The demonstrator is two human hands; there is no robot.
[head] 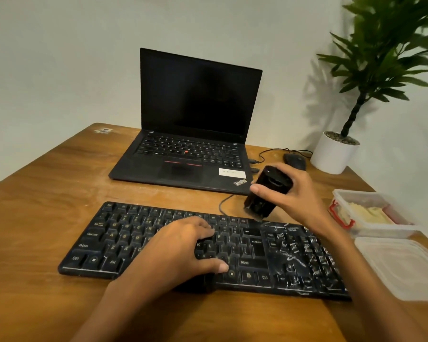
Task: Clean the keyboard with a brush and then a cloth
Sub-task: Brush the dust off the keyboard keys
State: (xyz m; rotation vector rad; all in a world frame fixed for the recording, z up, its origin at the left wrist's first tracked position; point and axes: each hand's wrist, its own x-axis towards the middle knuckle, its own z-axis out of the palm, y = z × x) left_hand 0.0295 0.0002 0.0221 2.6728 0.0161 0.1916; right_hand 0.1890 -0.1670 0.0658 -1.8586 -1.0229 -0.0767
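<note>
A black keyboard (282,253) lies across the wooden table (35,206), its right part streaked with white dust. My left hand (183,248) rests flat on the middle keys, fingers spread, thumb at the bottom row. My right hand (287,193) holds a black brush (265,193) just above and behind the keyboard's back edge, bristle end pointing down toward the keys. No cloth is clearly visible.
An open black laptop (193,134) stands behind the keyboard. A black mouse (294,160) and a potted plant (336,154) sit at the back right. A clear plastic box (366,213) with pale contents and its lid (403,267) lie at the right edge.
</note>
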